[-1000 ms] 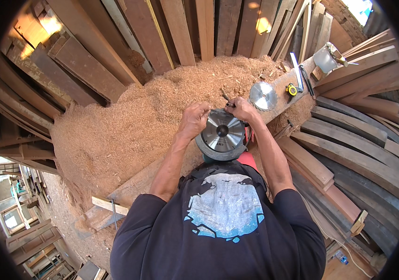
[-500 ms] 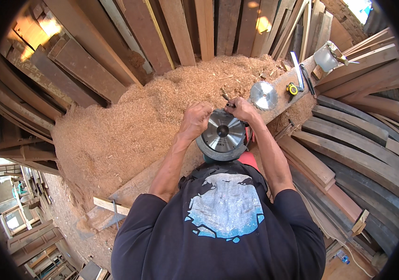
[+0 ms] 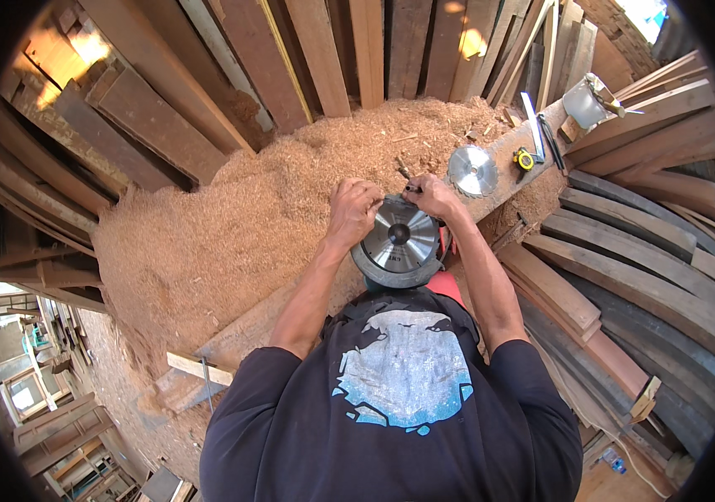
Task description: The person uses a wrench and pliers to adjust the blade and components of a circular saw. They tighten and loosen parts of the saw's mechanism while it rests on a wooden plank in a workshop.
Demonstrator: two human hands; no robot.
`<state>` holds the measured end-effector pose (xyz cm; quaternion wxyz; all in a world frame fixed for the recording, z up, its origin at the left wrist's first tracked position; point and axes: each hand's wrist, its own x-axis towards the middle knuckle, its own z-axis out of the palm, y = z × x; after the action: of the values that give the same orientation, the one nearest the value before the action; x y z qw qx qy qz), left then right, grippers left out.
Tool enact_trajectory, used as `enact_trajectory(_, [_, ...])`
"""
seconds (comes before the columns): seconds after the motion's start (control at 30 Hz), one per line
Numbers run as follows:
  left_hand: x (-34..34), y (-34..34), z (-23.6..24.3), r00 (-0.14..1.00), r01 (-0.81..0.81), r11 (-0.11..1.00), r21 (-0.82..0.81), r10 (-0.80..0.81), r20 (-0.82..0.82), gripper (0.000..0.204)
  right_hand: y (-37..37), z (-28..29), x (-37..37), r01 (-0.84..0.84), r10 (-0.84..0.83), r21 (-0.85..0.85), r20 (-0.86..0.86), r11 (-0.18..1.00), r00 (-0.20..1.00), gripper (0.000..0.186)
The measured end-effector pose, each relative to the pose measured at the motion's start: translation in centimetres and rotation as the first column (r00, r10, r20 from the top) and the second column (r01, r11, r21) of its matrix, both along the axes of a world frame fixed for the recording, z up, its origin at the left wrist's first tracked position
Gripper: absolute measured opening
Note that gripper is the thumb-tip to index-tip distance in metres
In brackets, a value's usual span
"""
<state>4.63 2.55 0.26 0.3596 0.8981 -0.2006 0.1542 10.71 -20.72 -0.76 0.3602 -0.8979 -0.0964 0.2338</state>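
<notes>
A circular saw (image 3: 378, 269) with a round steel blade (image 3: 408, 253) facing up lies between my forearms, close against my dark shirt. My left hand (image 3: 352, 211) is at the blade's upper left edge, its fingers curled and pressed together; whatever they hold is hidden. At the upper right edge, my right hand (image 3: 435, 201) is closed around a thin dark rod-like piece (image 3: 413, 188), whose kind I cannot make out. Just beyond this hand, a second round saw blade (image 3: 473, 171) lies flat on a wooden plank (image 3: 510, 164).
A wide heap of sawdust (image 3: 207, 243) spreads ahead and left. On the plank sit a yellow tape measure (image 3: 524, 159), a metal square (image 3: 532, 121) and a pale container (image 3: 585, 102). Boards (image 3: 374, 50) lean at the back; stacked timbers (image 3: 634, 259) fill the right side.
My left hand has shifted slightly, its fingers lifting a little at the blade's upper edge. My right hand and the saw have stayed nearly still.
</notes>
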Motion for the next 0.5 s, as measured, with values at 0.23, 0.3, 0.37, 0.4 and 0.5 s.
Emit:
enact_trajectory(0.23, [1.0,0.6,-1.0,0.988,0.110,0.992,-0.061,-0.116,-0.106,0.019,-0.6,-0.5,-0.7,0.085,-0.073,-0.042,0.227,0.996,0.971,0.023])
enact_trajectory(0.3, [1.5,1.1,-0.9,0.972,0.163,0.986,-0.040,-0.167,-0.163,0.020,-0.9,0.7,-1.3,0.166,-0.122,-0.098,0.350,0.981,0.929,0.023])
enact_trajectory(0.37, [1.5,1.6,-1.6,0.971,0.178,0.981,-0.075,-0.188,-0.145,0.020,-1.3,5.2,-1.8,0.215,-0.147,-0.128,0.405,0.968,0.903,0.021])
enact_trajectory(0.4, [1.5,1.8,-1.9,0.971,0.188,0.978,-0.094,-0.200,-0.133,0.020,-1.7,7.4,-2.2,0.169,-0.093,-0.151,0.414,0.974,0.906,0.020])
enact_trajectory(0.5, [1.1,2.0,-1.4,0.965,0.179,0.978,-0.107,-0.196,-0.177,0.019,-2.6,13.6,-4.5,0.015,0.087,-0.263,0.371,0.965,0.925,0.019])
